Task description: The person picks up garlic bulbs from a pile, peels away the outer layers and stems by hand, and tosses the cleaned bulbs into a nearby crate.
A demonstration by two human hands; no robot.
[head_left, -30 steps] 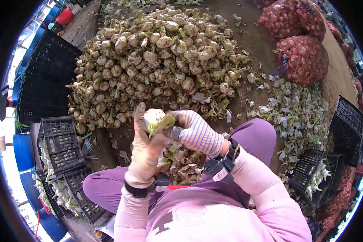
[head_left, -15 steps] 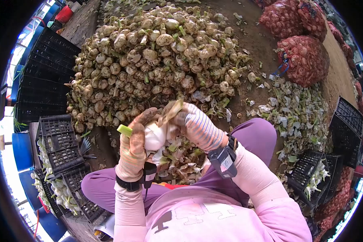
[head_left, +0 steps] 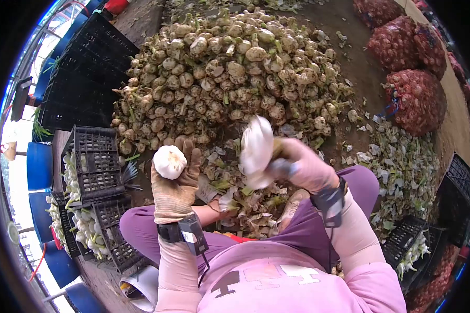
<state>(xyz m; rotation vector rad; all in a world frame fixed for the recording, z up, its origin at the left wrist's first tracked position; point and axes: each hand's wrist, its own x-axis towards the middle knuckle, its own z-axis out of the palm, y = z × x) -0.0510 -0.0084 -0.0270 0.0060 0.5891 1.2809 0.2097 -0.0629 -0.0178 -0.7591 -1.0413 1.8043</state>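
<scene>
A clean white garlic bulb rests in my gloved left hand, its root end facing up. The fingers of that hand curve up behind the bulb. To the right, my gloved right hand is closed on peeled garlic skin, a pale bunch smeared by motion. Beyond both hands rises a large pile of dirty garlic bulbs with stems. Loose peelings lie between my legs, below the hands.
Black crates holding white bulbs stand at the left, near blue barrels. Red net sacks are at the upper right. More peelings cover the ground at the right, with another black crate below them.
My hands have moved apart. The bulb is now in the left hand, turned root end up, and the skin has come away to the right in the right hand. The view has shifted left.
</scene>
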